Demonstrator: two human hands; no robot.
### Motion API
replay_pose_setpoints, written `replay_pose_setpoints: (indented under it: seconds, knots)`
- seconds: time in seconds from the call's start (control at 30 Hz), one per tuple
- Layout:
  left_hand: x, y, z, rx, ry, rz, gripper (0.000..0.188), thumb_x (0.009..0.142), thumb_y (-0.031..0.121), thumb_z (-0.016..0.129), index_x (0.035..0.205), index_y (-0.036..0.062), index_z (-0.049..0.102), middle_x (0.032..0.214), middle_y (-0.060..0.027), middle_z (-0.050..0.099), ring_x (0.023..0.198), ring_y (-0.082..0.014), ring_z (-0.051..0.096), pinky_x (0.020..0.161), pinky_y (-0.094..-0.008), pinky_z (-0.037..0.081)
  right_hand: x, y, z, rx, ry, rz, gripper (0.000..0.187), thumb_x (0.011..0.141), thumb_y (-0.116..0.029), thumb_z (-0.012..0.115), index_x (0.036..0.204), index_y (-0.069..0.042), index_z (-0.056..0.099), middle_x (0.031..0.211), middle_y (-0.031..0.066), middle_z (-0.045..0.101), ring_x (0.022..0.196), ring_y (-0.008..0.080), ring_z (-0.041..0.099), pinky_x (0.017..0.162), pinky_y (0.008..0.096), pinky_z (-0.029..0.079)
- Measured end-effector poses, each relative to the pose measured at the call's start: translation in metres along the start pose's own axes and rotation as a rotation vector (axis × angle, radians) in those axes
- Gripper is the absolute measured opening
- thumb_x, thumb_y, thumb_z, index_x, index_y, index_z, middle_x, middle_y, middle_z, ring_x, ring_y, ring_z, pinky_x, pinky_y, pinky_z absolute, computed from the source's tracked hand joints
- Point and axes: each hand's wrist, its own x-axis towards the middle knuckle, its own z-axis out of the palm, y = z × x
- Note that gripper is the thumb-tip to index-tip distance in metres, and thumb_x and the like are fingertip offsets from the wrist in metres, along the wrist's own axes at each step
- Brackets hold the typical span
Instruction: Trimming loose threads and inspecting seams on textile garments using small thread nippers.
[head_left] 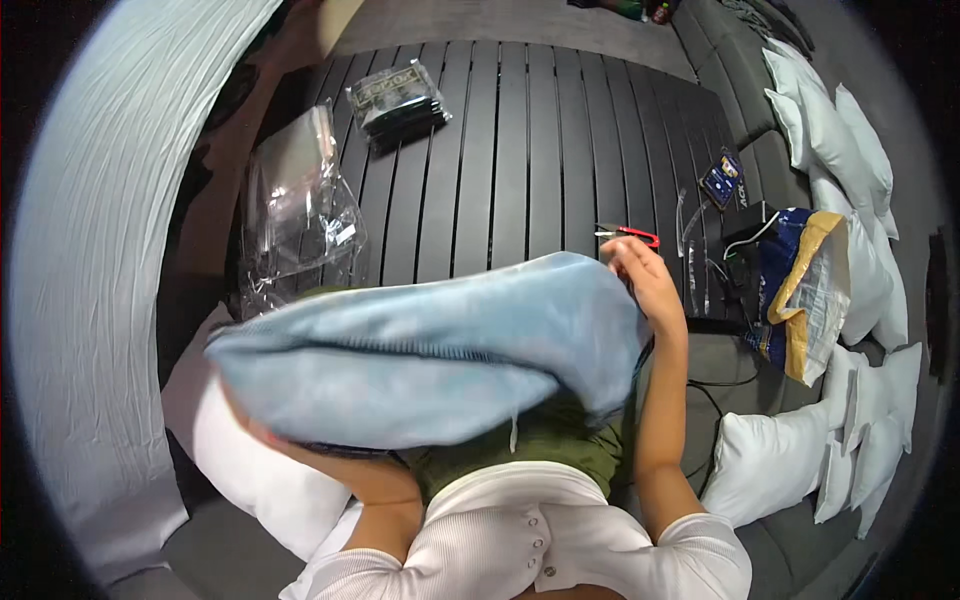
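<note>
A light blue cushion (420, 350) lies across my lap, held flat in front of me. My right hand (645, 280) grips its right end near the edge of the dark slatted table (530, 150). My left hand is hidden under the cushion's left end; only my left forearm (340, 470) shows below it. Small red-handled scissors (630, 235) lie on the table just beyond my right hand.
Clear plastic bags (295, 215) lie at the table's left, with a stack of dark packets (398, 103) behind them. A blue and gold bag (800, 290) and cables sit at the right. White pillows (830, 150) line the grey sofa, and another white pillow (775, 460) sits beside me.
</note>
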Motion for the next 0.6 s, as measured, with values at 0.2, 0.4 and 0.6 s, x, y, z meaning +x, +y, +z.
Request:
replay_pose_setpoints:
  seconds: [0.2,0.4,0.6]
  knots:
    - [0.029,-0.003,-0.028,-0.142,0.076,-0.315,0.023,0.087,0.021,0.045,0.094,0.0033,0.059,0.092,-0.0081,0.061,0.084,-0.018,0.058,0.078,-0.0306,0.045,-0.026,0.026,-0.013,-0.538,0.318,0.039,0.031,0.087,-0.028,0.048,0.093,0.001,0.056,0.075,0.0088,0.054,0.074,0.0174,0.052,0.07,0.0275,0.042]
    - [0.047,-0.022,-0.036,-0.15,-0.052,-0.261,0.022,0.087,0.021,0.046,0.094,0.0029,0.058,0.093,-0.0076,0.061,0.086,-0.0177,0.057,0.08,-0.0299,0.044,-0.063,0.063,-0.01,-0.834,0.317,0.073,0.073,0.064,-0.043,0.069,0.117,-0.002,0.039,0.117,0.0189,0.04,0.107,0.0361,0.038,0.09,0.0404,0.033]
    - [0.062,-0.028,-0.055,0.032,0.029,-0.055,0.017,0.085,0.015,0.052,0.096,0.0027,0.056,0.093,-0.0035,0.059,0.087,-0.0117,0.053,0.082,-0.0249,0.04,-0.081,0.061,0.02,-1.091,-0.18,-0.126,0.07,0.052,-0.038,0.077,0.113,-0.02,0.047,0.133,0.0168,0.022,0.117,0.041,0.027,0.098,0.0499,0.021]
